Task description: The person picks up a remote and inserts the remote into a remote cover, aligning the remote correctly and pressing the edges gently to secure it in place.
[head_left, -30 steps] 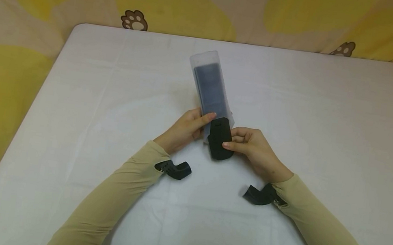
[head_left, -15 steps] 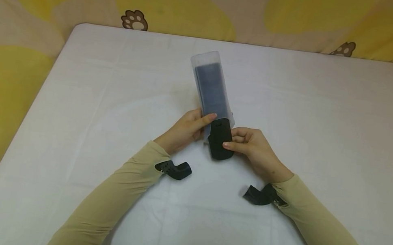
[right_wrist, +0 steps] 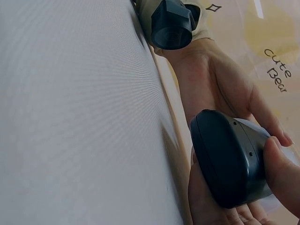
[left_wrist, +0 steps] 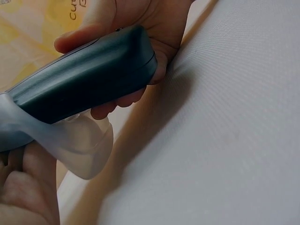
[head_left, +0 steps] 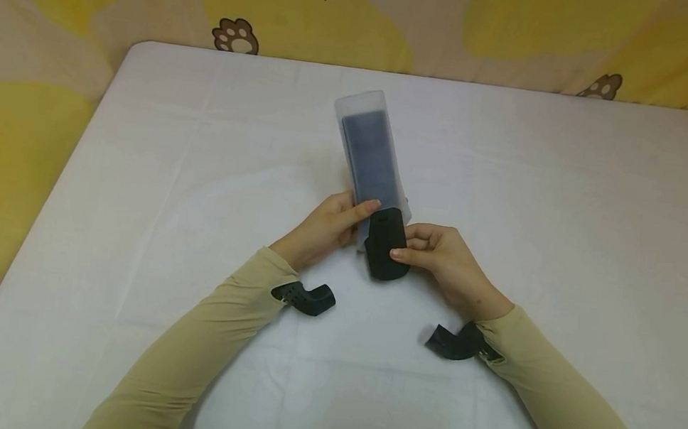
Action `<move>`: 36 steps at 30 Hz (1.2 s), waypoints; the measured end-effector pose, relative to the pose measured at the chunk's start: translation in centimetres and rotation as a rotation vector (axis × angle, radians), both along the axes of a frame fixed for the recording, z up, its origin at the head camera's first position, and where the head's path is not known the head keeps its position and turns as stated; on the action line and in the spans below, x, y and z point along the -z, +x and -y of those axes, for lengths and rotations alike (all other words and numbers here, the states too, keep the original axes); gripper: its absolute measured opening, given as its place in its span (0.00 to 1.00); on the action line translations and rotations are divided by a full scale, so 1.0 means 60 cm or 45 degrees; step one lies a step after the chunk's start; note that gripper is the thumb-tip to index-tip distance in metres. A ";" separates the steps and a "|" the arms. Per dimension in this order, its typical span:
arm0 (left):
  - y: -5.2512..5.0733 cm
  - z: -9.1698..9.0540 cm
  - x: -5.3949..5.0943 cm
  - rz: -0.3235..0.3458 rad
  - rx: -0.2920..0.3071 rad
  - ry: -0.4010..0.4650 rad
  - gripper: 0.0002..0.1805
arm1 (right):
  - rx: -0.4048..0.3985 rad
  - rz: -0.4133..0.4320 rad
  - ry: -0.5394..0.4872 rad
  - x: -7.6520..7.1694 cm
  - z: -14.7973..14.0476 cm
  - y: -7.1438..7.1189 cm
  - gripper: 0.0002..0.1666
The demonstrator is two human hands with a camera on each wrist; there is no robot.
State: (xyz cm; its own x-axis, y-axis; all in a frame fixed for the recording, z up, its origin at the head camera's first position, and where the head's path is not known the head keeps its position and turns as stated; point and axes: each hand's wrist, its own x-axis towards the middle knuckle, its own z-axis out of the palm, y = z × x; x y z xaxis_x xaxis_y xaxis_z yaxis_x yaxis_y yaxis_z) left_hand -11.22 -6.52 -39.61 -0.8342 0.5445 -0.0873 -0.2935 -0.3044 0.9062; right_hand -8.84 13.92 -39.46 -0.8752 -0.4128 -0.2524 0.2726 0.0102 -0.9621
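A long black device (head_left: 385,248), which looks like a remote control, sits mostly inside a translucent soft sleeve (head_left: 357,104). Its body shows blue-grey through the sleeve, while its near end sticks out bare. The left hand (head_left: 324,228) holds the sleeve near its mouth, with the thumb on top. Thumb and fingers of the right hand (head_left: 444,261) pinch the bare end. In the left wrist view, a loose flap of the sleeve (left_wrist: 89,152) hangs under the remote control (left_wrist: 93,77). The right wrist view shows the rounded end of the remote control (right_wrist: 222,161) with small holes.
A white-covered table (head_left: 209,155) lies under the hands. Yellow cloth (head_left: 368,17) with paw prints hangs behind it and along the left side. Black curved camera mounts (head_left: 311,298) are worn at both wrists, close above the table.
Both hands keep their hold, and the remote control and sleeve stay almost still. The paw print on the cloth at the left edge has shifted slightly to the right.
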 end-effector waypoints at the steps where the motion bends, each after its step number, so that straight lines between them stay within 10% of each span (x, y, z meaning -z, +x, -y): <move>1: 0.000 0.000 0.000 0.002 0.002 0.000 0.31 | -0.001 -0.002 -0.003 0.000 0.000 0.000 0.17; 9: 0.001 0.000 -0.001 0.009 -0.005 -0.011 0.34 | -0.008 -0.021 -0.025 -0.001 -0.001 0.001 0.15; 15: -0.001 -0.003 -0.004 0.034 -0.084 -0.089 0.15 | -0.051 0.010 -0.007 -0.004 -0.001 0.000 0.16; 25: 0.001 -0.002 -0.010 0.089 -0.280 0.016 0.10 | -0.118 0.002 -0.013 -0.005 0.001 -0.003 0.14; 36: -0.001 0.000 -0.009 0.101 -0.331 0.094 0.08 | -0.142 0.038 -0.026 -0.006 -0.003 -0.004 0.16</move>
